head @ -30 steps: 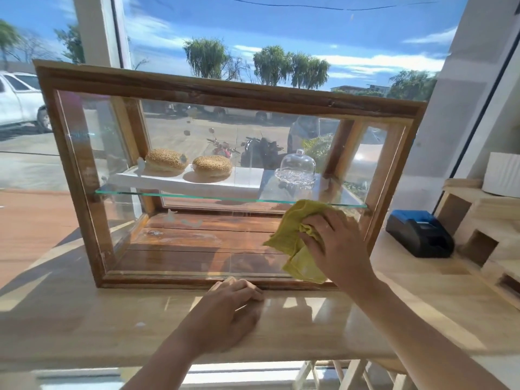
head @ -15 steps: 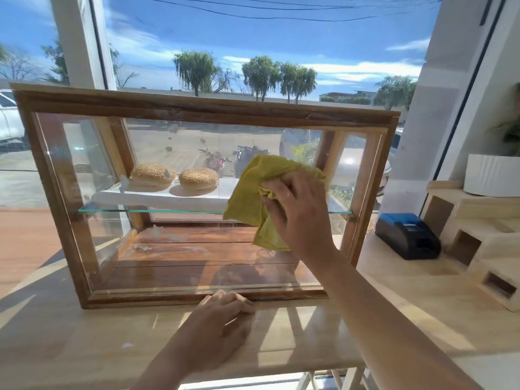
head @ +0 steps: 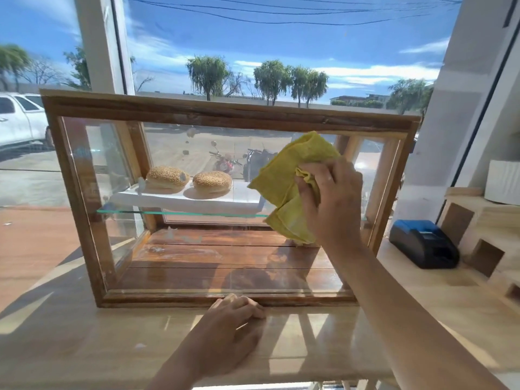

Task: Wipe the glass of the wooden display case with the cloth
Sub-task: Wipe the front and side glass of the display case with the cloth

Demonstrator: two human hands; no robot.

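Now right hand (head: 332,204) grip bunches cloth (head: 292,175) against glass (head: 197,153); left hand (head: 233,325) flat.

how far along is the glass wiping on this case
Done: cannot tell which glass is already clean. In hand: right hand grips the yellow cloth on the upper right of the front glass. Left: smudges show low on the left; left hand rests at the wooden display case base.
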